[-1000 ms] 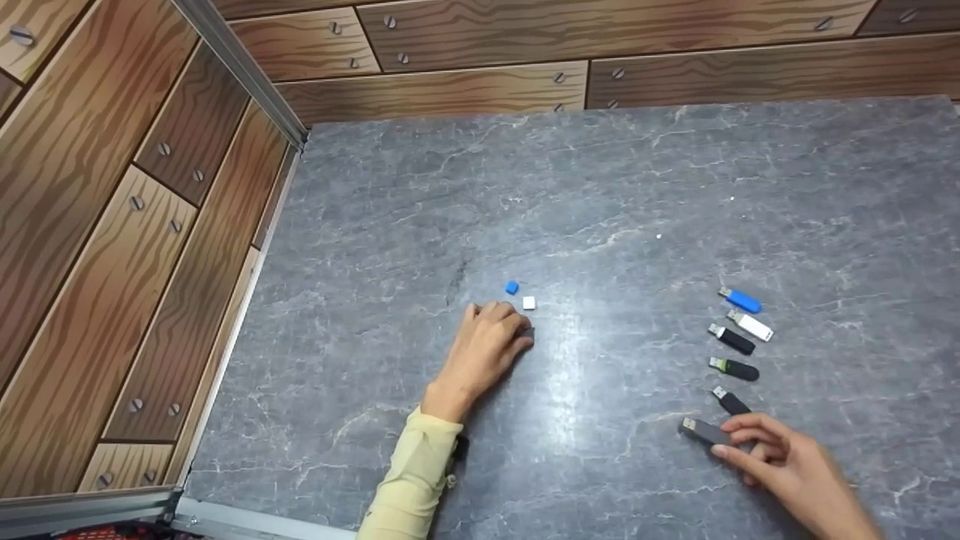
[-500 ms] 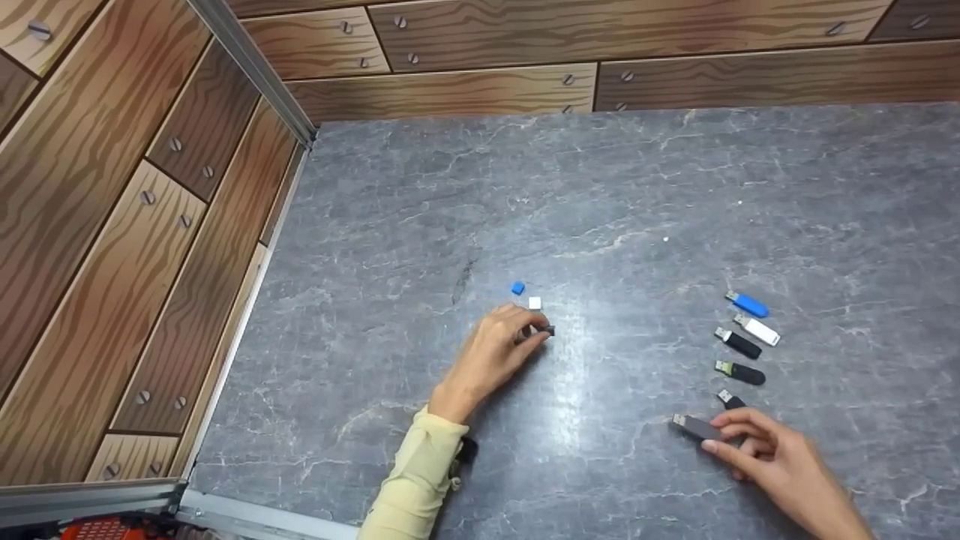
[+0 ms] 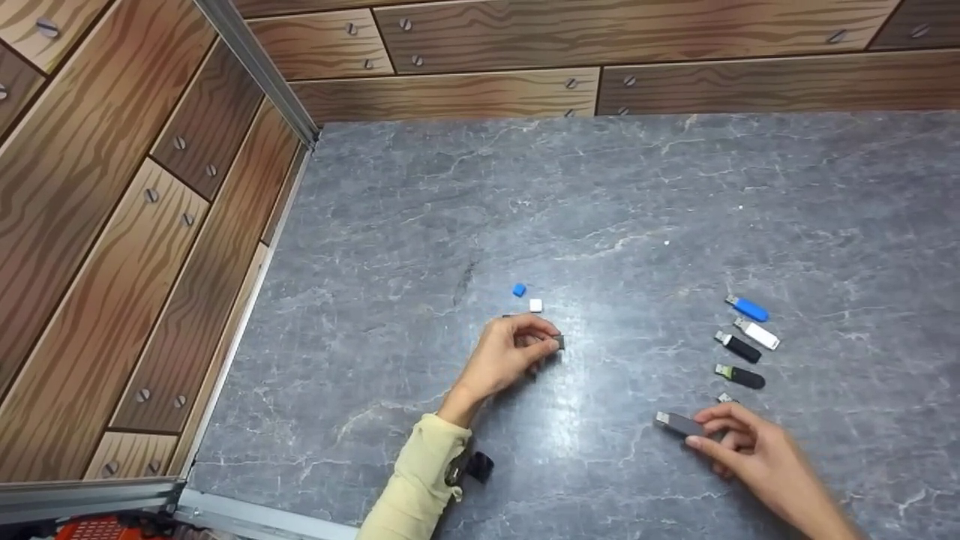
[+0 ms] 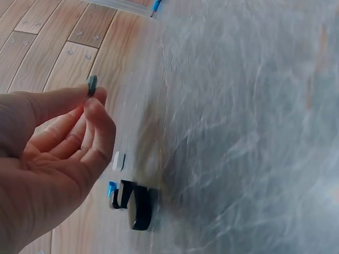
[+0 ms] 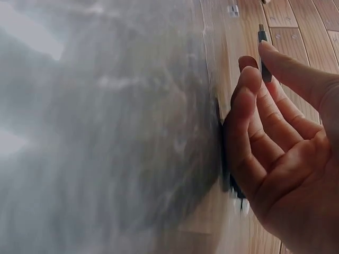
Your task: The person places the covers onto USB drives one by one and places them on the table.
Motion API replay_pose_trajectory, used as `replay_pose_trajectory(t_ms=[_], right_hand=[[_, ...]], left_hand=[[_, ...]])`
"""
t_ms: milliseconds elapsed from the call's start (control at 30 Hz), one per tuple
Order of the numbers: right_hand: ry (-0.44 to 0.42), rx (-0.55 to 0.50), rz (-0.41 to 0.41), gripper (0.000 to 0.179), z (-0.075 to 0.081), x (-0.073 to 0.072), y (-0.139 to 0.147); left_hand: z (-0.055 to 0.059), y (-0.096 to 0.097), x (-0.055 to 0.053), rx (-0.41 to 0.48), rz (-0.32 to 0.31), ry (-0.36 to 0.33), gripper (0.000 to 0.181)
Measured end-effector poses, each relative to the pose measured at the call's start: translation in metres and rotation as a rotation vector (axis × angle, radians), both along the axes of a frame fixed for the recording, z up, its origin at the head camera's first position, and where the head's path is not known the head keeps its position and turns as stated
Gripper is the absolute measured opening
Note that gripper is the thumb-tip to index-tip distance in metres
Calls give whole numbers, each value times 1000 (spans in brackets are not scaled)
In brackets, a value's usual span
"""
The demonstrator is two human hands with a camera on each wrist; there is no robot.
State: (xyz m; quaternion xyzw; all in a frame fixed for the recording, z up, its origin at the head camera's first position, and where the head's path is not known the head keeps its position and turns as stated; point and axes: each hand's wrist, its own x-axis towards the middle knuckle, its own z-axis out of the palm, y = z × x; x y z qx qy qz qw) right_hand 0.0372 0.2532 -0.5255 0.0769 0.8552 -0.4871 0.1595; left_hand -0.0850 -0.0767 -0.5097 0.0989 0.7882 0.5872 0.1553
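My left hand (image 3: pixel 501 360) pinches a small dark USB cap (image 3: pixel 560 342) between thumb and fingertips. In the left wrist view this cap (image 4: pixel 92 85) is held edge-on. Below that hand lie a white cap (image 4: pixel 118 161), a blue cap (image 4: pixel 111 187) and some black caps (image 4: pixel 140 207). Between the thumb and fingers of my right hand (image 3: pixel 761 454) is a dark grey USB stick (image 3: pixel 679 424), its metal plug pointing left. The right wrist view shows the stick (image 5: pixel 264 55) held up off the table. The two hands are apart.
A column of uncapped USB sticks lies on the right: blue (image 3: pixel 751 309), white (image 3: pixel 760 335), black (image 3: pixel 742 349) and black-green (image 3: pixel 742 376). Another plug (image 3: pixel 727 398) shows behind the right hand. Wood-patterned panels (image 3: pixel 480 94) border the grey marbled table (image 3: pixel 420 195).
My left hand has lifted the dark cap and drawn it right and slightly nearer. My right hand has carried the grey USB stick leftward, towards the left hand.
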Motion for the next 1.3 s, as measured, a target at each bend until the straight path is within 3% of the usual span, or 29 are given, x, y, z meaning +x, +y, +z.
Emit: replay_pose_trajectory(t_ms=[133,267,500,767,1000,1300], right_hand=[[17,-64,-7,32,1,-3,-3],[41,-124,13,31,1,-9,-6],[12,-132,44,36,6,-24,-15],[107,-174,90,32,7,-35,-25],[117,-160,117,33,11,-48,-33],[139,-270,135,33,10,-59,-41]], left_hand=[[-2,0,1,90,-35,-68,18],[-4,-1,1,117,-43,-85,22],[-8,-3,3,119,-24,-115,22],[-8,-3,5,100,-28,-140,26],[-8,-1,6,32,-56,-96,27],[-9,-1,7,-17,-88,-27,24]])
